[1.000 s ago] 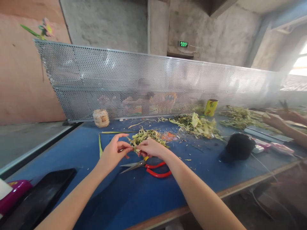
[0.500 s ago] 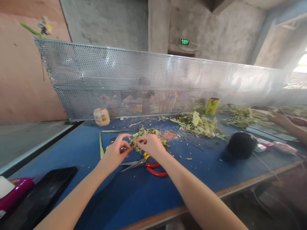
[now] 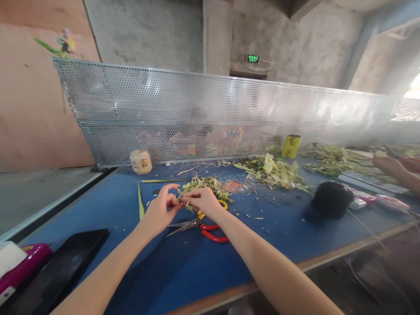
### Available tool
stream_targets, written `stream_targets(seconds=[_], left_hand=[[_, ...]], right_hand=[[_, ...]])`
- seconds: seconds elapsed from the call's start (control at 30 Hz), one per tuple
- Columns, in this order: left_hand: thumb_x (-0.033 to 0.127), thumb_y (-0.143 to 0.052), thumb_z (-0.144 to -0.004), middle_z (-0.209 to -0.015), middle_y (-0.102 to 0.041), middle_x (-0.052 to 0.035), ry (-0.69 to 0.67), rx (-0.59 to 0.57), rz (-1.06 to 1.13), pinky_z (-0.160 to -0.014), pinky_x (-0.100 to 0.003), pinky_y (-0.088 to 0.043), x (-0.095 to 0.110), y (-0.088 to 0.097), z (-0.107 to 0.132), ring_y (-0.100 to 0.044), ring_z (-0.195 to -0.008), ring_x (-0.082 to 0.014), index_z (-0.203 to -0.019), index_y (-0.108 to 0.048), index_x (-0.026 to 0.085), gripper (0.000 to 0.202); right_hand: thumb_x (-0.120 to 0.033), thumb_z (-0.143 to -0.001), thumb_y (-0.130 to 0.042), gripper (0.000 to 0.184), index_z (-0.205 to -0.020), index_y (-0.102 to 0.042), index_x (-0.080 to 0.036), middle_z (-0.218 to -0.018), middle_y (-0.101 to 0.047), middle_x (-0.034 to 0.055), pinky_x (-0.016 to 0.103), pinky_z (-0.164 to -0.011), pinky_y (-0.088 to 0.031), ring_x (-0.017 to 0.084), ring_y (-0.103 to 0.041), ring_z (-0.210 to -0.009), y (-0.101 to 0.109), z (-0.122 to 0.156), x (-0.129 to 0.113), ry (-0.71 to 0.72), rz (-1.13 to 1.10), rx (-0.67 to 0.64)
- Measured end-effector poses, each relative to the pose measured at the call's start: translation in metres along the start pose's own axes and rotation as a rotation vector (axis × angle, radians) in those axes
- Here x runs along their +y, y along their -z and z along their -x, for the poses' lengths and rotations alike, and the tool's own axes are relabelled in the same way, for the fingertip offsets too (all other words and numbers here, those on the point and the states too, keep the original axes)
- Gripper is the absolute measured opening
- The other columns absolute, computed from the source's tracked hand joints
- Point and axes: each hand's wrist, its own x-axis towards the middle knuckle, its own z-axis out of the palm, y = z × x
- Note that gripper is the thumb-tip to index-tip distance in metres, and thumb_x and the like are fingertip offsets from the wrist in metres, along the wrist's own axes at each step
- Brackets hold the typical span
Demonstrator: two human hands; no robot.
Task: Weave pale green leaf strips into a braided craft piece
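Note:
My left hand (image 3: 162, 208) and my right hand (image 3: 204, 201) meet fingertip to fingertip above the blue table (image 3: 170, 267). Both are closed in a pinch; whatever lies between the fingertips is too small to name. Just behind them is a small heap of green and pale plant pieces (image 3: 210, 186). Under my right wrist lie scissors with red handles (image 3: 215, 237), their blades apart and pointing left. A second, yellow handle (image 3: 223, 204) shows beside them, partly hidden by my right hand. Left of my left hand lies a long green leaf strip (image 3: 141, 202).
A larger leafy pile (image 3: 272, 170) lies at the back, near a yellow can (image 3: 290, 146). A string-wrapped jar (image 3: 141, 162) stands by the perforated metal screen (image 3: 170, 113). A black roll (image 3: 332, 200) sits right; a black tray-like object (image 3: 62, 262) lies left. Another person's hand (image 3: 387, 164) is far right.
My right hand has shifted slightly and its fingers now meet those of my left hand more closely. More of the yellow handle shows. The view has moved a little.

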Motion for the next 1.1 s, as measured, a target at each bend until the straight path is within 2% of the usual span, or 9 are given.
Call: stream_targets(seconds=[0.17, 0.3, 0.4, 0.6, 0.73, 0.83, 0.97, 1.1], left_hand=[[0.021, -0.046, -0.071, -0.062, -0.057, 0.0048, -0.009, 0.037, -0.135, -0.069, -0.031, -0.044, 0.005, -0.002, 0.001, -0.059, -0.064, -0.0161, -0.105, -0.033, 0.02, 0.037], [0.025, -0.047, -0.072, -0.073, -0.064, 0.0014, -0.01, 0.014, -0.116, -0.072, -0.031, -0.044, 0.004, 0.002, 0.002, -0.062, -0.073, -0.0169, -0.11, -0.032, 0.021, 0.041], [0.027, -0.046, -0.074, -0.08, -0.065, -0.0005, -0.025, 0.003, -0.106, -0.074, -0.032, -0.044, 0.004, 0.006, 0.002, -0.062, -0.075, -0.0169, -0.115, -0.03, 0.022, 0.044], [0.027, -0.045, -0.077, -0.084, -0.065, 0.0, -0.021, -0.011, -0.174, -0.073, -0.029, -0.045, 0.011, 0.011, 0.003, -0.061, -0.073, -0.0145, -0.118, -0.029, 0.022, 0.045], [0.028, -0.042, -0.079, -0.087, -0.065, -0.0002, -0.066, -0.021, -0.261, -0.069, -0.027, -0.046, 0.015, 0.015, 0.005, -0.061, -0.074, -0.0147, -0.118, -0.031, 0.022, 0.04], [0.03, -0.037, -0.083, -0.091, -0.065, -0.0022, -0.171, -0.006, -0.367, -0.07, -0.028, -0.047, 0.014, 0.016, 0.005, -0.062, -0.08, -0.0163, -0.118, -0.035, 0.023, 0.036], [0.026, -0.034, -0.085, -0.093, -0.066, -0.007, -0.421, 0.06, -0.513, -0.075, -0.031, -0.047, 0.009, 0.015, 0.006, -0.061, -0.088, -0.0179, -0.116, -0.042, 0.017, 0.034], [0.02, -0.035, -0.085, -0.101, -0.064, -0.0096, -0.591, 0.085, -0.64, -0.08, -0.032, -0.047, 0.004, 0.017, 0.006, -0.059, -0.094, -0.0185, -0.116, -0.044, 0.015, 0.033]], right_hand=[[-0.018, -0.063, -0.061, 0.01, -0.066, -0.069, -0.013, -0.053, -0.058, -0.0017, 0.019, -0.041, -0.033, 0.004, -0.039, -0.038, 0.003, 0.001, -0.004, -0.014, 0.04, -0.014], [-0.013, -0.062, -0.061, 0.006, -0.064, -0.066, -0.013, -0.052, -0.058, -0.0027, 0.021, -0.046, -0.041, 0.006, -0.046, -0.04, 0.005, 0.0, -0.006, -0.064, -0.019, -0.053], [-0.008, -0.059, -0.06, 0.013, -0.071, -0.063, -0.014, -0.05, -0.057, -0.0046, 0.021, -0.045, -0.043, 0.006, -0.048, -0.039, 0.006, -0.001, -0.006, -0.075, -0.069, -0.067], [-0.011, -0.057, -0.066, 0.009, -0.062, -0.058, -0.014, -0.048, -0.055, -0.0049, 0.021, -0.045, -0.044, 0.007, -0.05, -0.038, 0.006, -0.002, -0.008, -0.076, -0.08, -0.045], [-0.016, -0.055, -0.069, 0.01, -0.061, -0.061, -0.013, -0.047, -0.055, -0.0045, 0.023, -0.048, -0.046, 0.007, -0.051, -0.04, 0.006, -0.002, -0.006, -0.06, -0.068, -0.052], [-0.019, -0.056, -0.068, 0.009, -0.064, -0.065, -0.013, -0.048, -0.055, -0.0042, 0.023, -0.05, -0.047, 0.007, -0.052, -0.042, 0.006, -0.002, -0.004, -0.024, -0.046, -0.063], [-0.016, -0.059, -0.064, 0.008, -0.066, -0.066, -0.013, -0.048, -0.056, -0.0038, 0.023, -0.052, -0.047, 0.007, -0.052, -0.042, 0.006, -0.001, -0.006, -0.021, -0.016, -0.063], [-0.017, -0.059, -0.065, 0.008, -0.066, -0.068, -0.014, -0.048, -0.055, -0.0037, 0.022, -0.052, -0.047, 0.007, -0.052, -0.043, 0.004, 0.0, -0.01, -0.028, 0.017, -0.051]])
